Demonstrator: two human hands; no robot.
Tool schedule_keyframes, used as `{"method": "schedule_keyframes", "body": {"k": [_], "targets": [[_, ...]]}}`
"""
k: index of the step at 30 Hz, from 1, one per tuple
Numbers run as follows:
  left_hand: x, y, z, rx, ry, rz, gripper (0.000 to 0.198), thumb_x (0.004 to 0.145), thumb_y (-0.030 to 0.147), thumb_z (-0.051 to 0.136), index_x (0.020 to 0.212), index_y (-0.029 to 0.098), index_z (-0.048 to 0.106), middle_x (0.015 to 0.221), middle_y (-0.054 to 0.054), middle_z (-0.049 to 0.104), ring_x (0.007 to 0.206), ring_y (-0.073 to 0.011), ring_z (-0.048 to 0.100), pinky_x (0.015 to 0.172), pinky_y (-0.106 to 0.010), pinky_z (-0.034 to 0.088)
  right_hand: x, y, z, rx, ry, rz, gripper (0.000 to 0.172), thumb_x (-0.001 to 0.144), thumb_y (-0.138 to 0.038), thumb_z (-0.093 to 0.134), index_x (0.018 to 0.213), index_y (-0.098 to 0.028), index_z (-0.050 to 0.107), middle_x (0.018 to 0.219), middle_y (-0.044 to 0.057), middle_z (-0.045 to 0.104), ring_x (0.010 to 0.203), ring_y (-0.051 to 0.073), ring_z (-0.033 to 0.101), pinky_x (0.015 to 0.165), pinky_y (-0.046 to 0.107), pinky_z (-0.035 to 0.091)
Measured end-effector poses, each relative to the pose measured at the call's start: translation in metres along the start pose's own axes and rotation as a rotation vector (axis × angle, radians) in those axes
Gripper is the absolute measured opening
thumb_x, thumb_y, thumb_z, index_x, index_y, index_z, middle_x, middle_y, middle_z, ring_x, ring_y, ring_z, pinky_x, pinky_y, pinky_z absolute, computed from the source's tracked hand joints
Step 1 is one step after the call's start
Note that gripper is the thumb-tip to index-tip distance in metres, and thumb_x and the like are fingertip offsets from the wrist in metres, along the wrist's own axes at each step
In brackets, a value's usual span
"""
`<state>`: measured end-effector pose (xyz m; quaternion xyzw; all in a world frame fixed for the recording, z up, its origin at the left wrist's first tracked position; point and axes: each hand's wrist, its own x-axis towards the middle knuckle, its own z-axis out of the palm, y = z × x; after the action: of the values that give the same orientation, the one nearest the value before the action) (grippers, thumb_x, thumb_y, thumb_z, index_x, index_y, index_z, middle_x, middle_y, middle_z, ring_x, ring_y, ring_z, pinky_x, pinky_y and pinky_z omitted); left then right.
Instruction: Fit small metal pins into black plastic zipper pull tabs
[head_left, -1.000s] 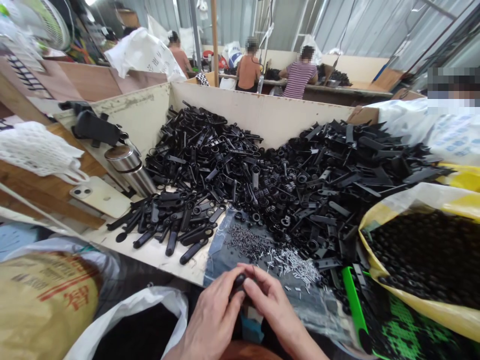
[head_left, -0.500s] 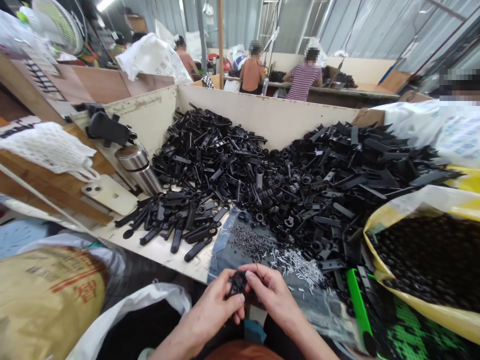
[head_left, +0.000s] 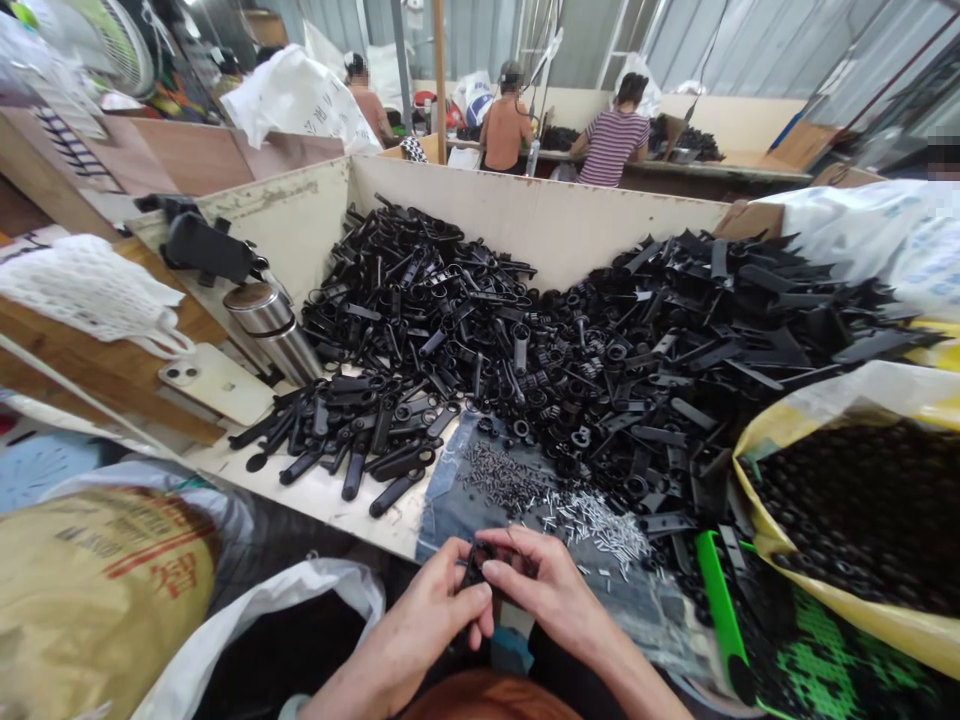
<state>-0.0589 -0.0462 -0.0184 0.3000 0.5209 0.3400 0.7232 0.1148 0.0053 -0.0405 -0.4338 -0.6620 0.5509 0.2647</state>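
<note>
Both hands meet at the table's front edge around a small black plastic part (head_left: 480, 562). My left hand (head_left: 439, 610) is closed on its left side, thumb on top. My right hand (head_left: 544, 580) pinches its right side with thumb and index finger; a thin dark piece shows by those fingers. Just beyond them, small dark pins (head_left: 499, 475) and silver pins (head_left: 600, 530) lie on a dark blue sheet (head_left: 446, 505). Black parts with long handles (head_left: 356, 460) lie to the left of the sheet.
Large heaps of black parts (head_left: 420, 290) fill the table's back. At left stand a steel flask (head_left: 274, 335) and a phone (head_left: 217, 385). A yellow-edged sack (head_left: 757, 440) and green tray (head_left: 720, 605) are at right. Several people sit behind the partition (head_left: 540, 205).
My right thumb and fingers have shifted slightly on the black part, and the part has turned a little. The whole view has moved slightly.
</note>
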Motion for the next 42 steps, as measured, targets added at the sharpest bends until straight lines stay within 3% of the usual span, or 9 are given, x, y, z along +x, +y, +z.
{"method": "schedule_keyframes", "body": {"k": [6,14,17,20,23,25,35,39,42], "targets": [[-0.001,-0.003,-0.001,0.006,-0.010,0.011,0.033,0.084,0.041,0.064,0.103,0.016,0.052,0.067,0.005,0.061,0.057,-0.0097,0.048,0.064,-0.027,0.036,0.000,-0.002,-0.001,0.021,-0.023,-0.011,0.039,0.091,-0.049,0.065,0.112,-0.019,0.079,0.074,0.000,0.057,0.071,0.016,0.054,0.067,0.028,0.045],[0.000,-0.009,-0.009,0.017,0.006,-0.024,0.040,0.084,0.044,0.067,0.111,0.016,0.056,0.065,0.004,0.061,0.056,-0.0113,0.050,0.060,-0.026,0.036,-0.001,-0.004,0.000,-0.074,-0.041,-0.036,0.030,0.092,-0.040,0.066,0.112,-0.021,0.077,0.076,0.000,0.061,0.069,0.016,0.056,0.064,0.026,0.044],[0.009,-0.003,-0.015,0.097,0.170,0.113,0.043,0.078,0.044,0.072,0.111,0.019,0.061,0.074,0.001,0.066,0.070,-0.0169,0.060,0.064,-0.027,0.042,0.003,-0.001,-0.007,-0.167,0.056,-0.051,0.028,0.094,-0.038,0.064,0.114,-0.021,0.075,0.077,0.000,0.063,0.067,0.016,0.056,0.062,0.026,0.044],[0.023,0.012,-0.018,0.408,0.414,0.309,0.017,0.077,0.033,0.070,0.090,0.023,0.066,0.084,-0.002,0.072,0.087,-0.0229,0.065,0.076,-0.029,0.045,0.016,-0.001,-0.016,-0.324,0.187,-0.117,0.024,0.100,-0.031,0.053,0.102,-0.021,0.074,0.081,0.003,0.065,0.070,0.017,0.060,0.066,0.027,0.047],[0.037,0.025,-0.016,0.653,0.577,0.354,0.007,0.079,0.028,0.064,0.073,0.024,0.064,0.069,0.001,0.068,0.072,-0.0225,0.065,0.070,-0.030,0.043,0.034,-0.006,-0.021,-0.522,0.160,-0.163,0.019,0.100,-0.022,0.051,0.096,-0.021,0.070,0.091,0.004,0.067,0.080,0.018,0.065,0.070,0.026,0.049],[0.043,0.027,-0.015,0.656,0.623,0.363,0.004,0.078,0.027,0.063,0.076,0.024,0.065,0.073,0.000,0.071,0.075,-0.0235,0.067,0.072,-0.030,0.044,0.046,-0.010,-0.020,-0.648,0.101,-0.158,0.017,0.100,-0.019,0.053,0.095,-0.021,0.069,0.094,0.004,0.067,0.083,0.017,0.067,0.073,0.024,0.049],[0.032,0.002,-0.024,0.616,0.668,0.320,0.012,0.082,0.035,0.064,0.080,0.023,0.066,0.079,-0.003,0.076,0.079,-0.0255,0.071,0.072,-0.029,0.049,0.073,-0.019,-0.001,-0.772,-0.016,-0.141,0.017,0.093,-0.014,0.061,0.079,-0.020,0.068,0.086,0.003,0.067,0.072,0.018,0.067,0.064,0.026,0.043],[0.038,0.010,-0.013,0.848,0.585,0.293,0.015,0.088,0.031,0.059,0.077,0.023,0.067,0.071,-0.003,0.075,0.071,-0.0234,0.071,0.065,-0.028,0.044,0.060,-0.017,-0.018,-0.669,0.067,-0.119,0.017,0.096,-0.019,0.058,0.085,-0.021,0.070,0.080,0.001,0.064,0.071,0.016,0.063,0.065,0.024,0.045],[0.049,0.014,-0.003,0.995,0.584,0.299,0.015,0.088,0.028,0.061,0.077,0.024,0.069,0.067,-0.005,0.074,0.066,-0.0246,0.070,0.060,-0.029,0.036,0.043,-0.009,-0.032,-0.387,0.222,-0.038,0.022,0.095,-0.033,0.059,0.084,-0.020,0.073,0.071,0.000,0.059,0.062,0.016,0.055,0.058,0.024,0.043]]}}
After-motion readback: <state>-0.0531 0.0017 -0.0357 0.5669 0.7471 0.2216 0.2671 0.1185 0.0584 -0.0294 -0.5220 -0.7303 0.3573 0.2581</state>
